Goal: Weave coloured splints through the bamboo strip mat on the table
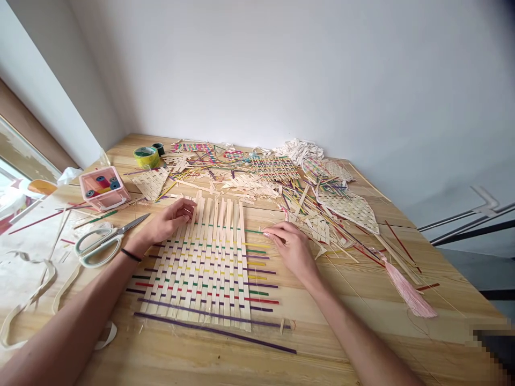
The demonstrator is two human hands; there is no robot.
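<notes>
A woven mat (201, 268) of pale flat strips, crossed by thin purple, yellow, green and red strips, lies on the table in front of me. At its far right side, my right hand (293, 249) pinches the end of a green strip (252, 231) that runs across the upright pale strips (221, 212). My left hand (171, 221) rests by the mat's far left corner, fingers curled against the outer pale strips; whatever is between the fingertips is hidden. A loose purple strip (217, 333) lies along the near edge, where clear tape shows.
Scissors (100, 244) lie left beside a pink box (103, 188) of thread spools. Behind are a tape roll (147, 157), scattered strips (251, 186) and a white strip pile (300, 151). A woven fan (348, 209) with a pink tassel (408, 289) lies right.
</notes>
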